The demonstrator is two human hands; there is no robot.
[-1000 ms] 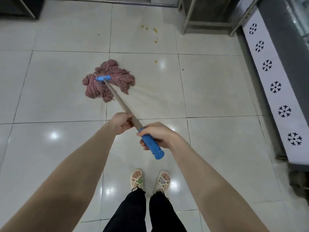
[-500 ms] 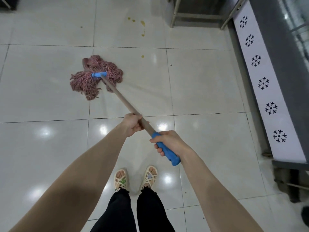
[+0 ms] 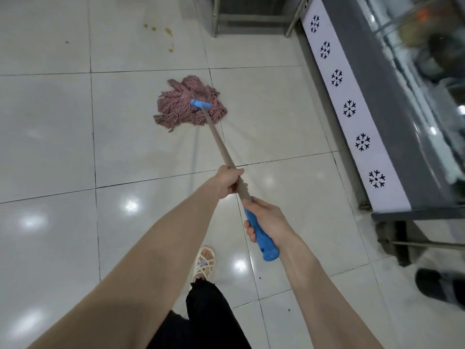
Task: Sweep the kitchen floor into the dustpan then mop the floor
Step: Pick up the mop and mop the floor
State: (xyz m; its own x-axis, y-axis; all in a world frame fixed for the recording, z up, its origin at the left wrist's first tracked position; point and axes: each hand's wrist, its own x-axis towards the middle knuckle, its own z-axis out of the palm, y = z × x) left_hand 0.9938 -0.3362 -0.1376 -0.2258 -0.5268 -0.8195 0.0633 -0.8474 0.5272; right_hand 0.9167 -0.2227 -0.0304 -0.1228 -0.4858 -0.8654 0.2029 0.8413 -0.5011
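A string mop with a pink-red head (image 3: 190, 107) and blue clamp lies flat on the white tiled floor (image 3: 50, 137), ahead of me. Its tan pole (image 3: 219, 139) runs back toward me and ends in a blue grip (image 3: 261, 238). My left hand (image 3: 227, 181) grips the pole about mid-length. My right hand (image 3: 268, 217) grips the blue end just behind it. Several yellow spots (image 3: 168, 34) mark the tiles beyond the mop head. A faint wet streak shows on the tile just behind the head.
A grey display freezer with a white snowflake band (image 3: 352, 114) runs along the right. Metal table legs (image 3: 216, 18) stand at the top centre. A dark object (image 3: 437, 285) sits on the floor at the right edge. My sandalled foot (image 3: 205, 263) is below the hands.
The mop head has swept to the right across the tiles, toward the freezer. Both hands stayed on the pole and swung right with it. One foot has moved out of view.
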